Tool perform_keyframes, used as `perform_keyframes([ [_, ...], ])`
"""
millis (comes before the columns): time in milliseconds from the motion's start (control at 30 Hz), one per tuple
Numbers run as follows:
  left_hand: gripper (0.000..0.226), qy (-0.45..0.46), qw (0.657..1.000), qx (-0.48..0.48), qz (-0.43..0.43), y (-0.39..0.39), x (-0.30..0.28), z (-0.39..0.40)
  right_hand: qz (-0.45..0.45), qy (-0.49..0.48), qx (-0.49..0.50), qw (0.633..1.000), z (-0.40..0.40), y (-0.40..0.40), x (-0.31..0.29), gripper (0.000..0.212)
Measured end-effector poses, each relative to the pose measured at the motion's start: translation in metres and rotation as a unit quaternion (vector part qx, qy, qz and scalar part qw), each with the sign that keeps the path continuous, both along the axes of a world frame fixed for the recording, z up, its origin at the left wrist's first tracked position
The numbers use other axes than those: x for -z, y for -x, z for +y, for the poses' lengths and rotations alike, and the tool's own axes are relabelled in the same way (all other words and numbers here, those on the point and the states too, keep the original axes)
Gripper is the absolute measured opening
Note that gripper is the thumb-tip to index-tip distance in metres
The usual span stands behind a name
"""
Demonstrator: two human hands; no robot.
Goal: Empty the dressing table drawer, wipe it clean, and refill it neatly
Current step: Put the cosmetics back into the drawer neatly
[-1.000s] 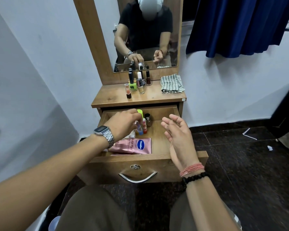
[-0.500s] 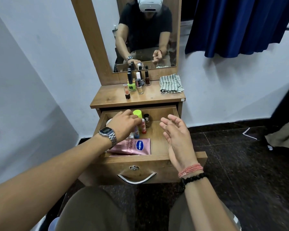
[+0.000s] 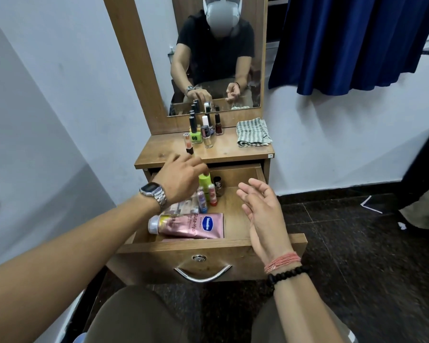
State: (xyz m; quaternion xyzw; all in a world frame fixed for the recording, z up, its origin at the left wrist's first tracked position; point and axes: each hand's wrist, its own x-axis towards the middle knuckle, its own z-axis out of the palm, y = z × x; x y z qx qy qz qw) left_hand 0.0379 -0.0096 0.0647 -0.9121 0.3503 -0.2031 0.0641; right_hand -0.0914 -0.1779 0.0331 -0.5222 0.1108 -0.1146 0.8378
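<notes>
The wooden drawer (image 3: 280, 241) of the dressing table is pulled out. Inside lie a pink Vaseline tube (image 3: 196, 225) at the front, a lime-green bottle (image 3: 205, 181), a few small sticks (image 3: 211, 194) and a dark little jar (image 3: 217, 185) at the back. My left hand (image 3: 181, 177) hovers over the drawer's back left, fingers loose and spread beside the green bottle's top, holding nothing that I can see. Over the drawer's right side floats my right hand (image 3: 263, 209), palm turned inward, fingers relaxed.
Several nail polish bottles (image 3: 196, 134) stand on the tabletop (image 3: 228, 152) below the mirror (image 3: 216, 58). A folded striped cloth (image 3: 253, 132) lies at the top's right. A blue curtain (image 3: 352, 40) hangs to the right above dark floor tiles.
My left hand has lifted out of the cluster of small bottles in the drawer and moved up toward the tabletop edge. The right hand has barely moved.
</notes>
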Motion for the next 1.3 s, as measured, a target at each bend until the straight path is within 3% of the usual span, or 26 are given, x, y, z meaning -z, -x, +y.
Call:
perform_keyframes([
  [100, 0.028, 0.101, 0.994, -0.042, -0.006, -0.019, -0.024, -0.005, -0.002, 0.000, -0.001, 1.000, 0.000, 0.001, -0.001, 0.027],
  [400, 0.030, 0.264, 0.957, -0.114, 0.028, -0.085, -0.071, -0.014, -0.002, -0.004, -0.006, 1.000, -0.001, 0.000, 0.001, 0.027],
  [600, 0.034, 0.264, 0.951, -0.144, 0.074, -0.113, -0.076, -0.020, -0.006, -0.006, -0.004, 1.000, -0.002, -0.001, 0.001, 0.026],
  [867, 0.019, 0.212, 0.964, -0.140, 0.074, -0.124, -0.076, -0.030, -0.006, -0.016, -0.008, 1.000, -0.002, -0.001, -0.001, 0.026],
  [1300, 0.009, 0.250, 0.947, -0.167, 0.111, -0.121, -0.079, -0.017, -0.006, -0.023, -0.004, 1.000, -0.002, -0.001, -0.001, 0.027],
])
